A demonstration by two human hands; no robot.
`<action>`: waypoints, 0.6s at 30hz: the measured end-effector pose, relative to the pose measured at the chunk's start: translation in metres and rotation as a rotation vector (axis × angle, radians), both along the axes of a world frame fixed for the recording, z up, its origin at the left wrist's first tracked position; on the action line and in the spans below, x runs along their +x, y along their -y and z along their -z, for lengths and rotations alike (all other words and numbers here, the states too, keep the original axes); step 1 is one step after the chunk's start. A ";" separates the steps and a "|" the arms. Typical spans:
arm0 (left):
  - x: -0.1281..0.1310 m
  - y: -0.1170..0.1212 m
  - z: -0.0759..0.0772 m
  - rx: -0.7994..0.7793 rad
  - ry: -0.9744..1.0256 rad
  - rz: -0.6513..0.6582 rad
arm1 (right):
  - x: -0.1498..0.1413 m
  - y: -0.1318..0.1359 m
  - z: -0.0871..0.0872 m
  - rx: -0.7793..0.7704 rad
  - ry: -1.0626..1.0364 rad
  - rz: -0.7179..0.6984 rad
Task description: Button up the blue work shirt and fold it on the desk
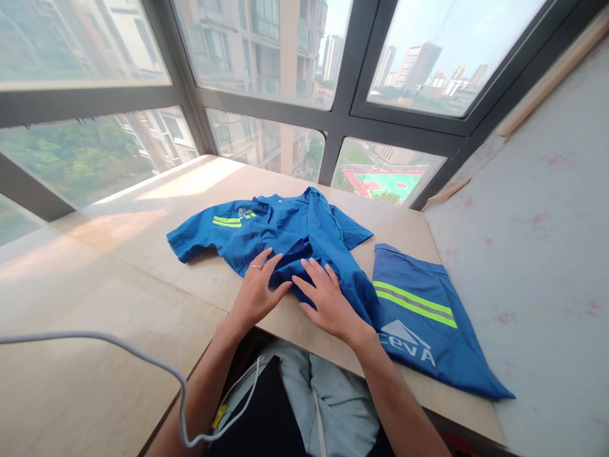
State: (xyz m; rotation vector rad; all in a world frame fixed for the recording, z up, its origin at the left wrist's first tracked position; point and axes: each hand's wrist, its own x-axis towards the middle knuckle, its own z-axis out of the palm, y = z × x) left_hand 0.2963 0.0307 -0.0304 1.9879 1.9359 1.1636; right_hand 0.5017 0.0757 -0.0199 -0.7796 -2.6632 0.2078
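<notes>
A blue short-sleeved work shirt [285,219] with yellow-green stripes lies rumpled on the wooden tabletop [157,266] in front of me. At its near edge rests my left hand [259,289], fingers spread on the cloth, a ring on one finger. Beside it my right hand [326,298] lies with fingers apart on the same shirt. Neither hand visibly grips the fabric. To the right is a folded blue garment [413,298] with yellow-green and grey stripes and white "ceva" lettering; my right wrist is close to its left edge.
A white cable [118,343] loops across the left foreground towards my lap. Dark-framed windows [333,120] border the far side of the table, and a floral-papered wall [537,266] stands on the right. A seam runs across the tabletop.
</notes>
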 end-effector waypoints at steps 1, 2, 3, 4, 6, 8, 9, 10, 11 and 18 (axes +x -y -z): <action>0.004 0.001 0.009 -0.021 -0.062 0.008 | -0.002 -0.002 0.011 -0.058 0.049 -0.004; 0.007 0.001 0.017 -0.034 -0.108 -0.012 | -0.004 -0.006 0.022 -0.106 0.089 0.020; 0.007 0.001 0.025 -0.035 -0.133 -0.051 | -0.004 -0.011 0.031 -0.150 0.122 0.050; 0.007 0.001 0.033 -0.027 -0.134 -0.098 | -0.004 -0.015 0.040 -0.188 0.140 0.080; 0.002 -0.001 0.044 -0.010 -0.066 -0.207 | -0.003 -0.023 0.051 -0.222 0.136 0.128; -0.006 -0.003 0.050 -0.027 0.045 -0.302 | -0.002 -0.029 0.056 -0.212 0.105 0.163; -0.011 -0.004 0.051 -0.053 0.085 -0.329 | -0.002 -0.031 0.056 -0.206 0.099 0.178; -0.016 -0.004 0.049 -0.080 0.108 -0.343 | -0.002 -0.033 0.055 -0.210 0.100 0.194; -0.020 -0.005 0.046 -0.095 0.120 -0.344 | -0.002 -0.034 0.053 -0.223 0.096 0.208; -0.055 0.005 -0.025 0.045 0.709 -0.308 | 0.027 -0.039 -0.018 -0.435 -0.564 0.326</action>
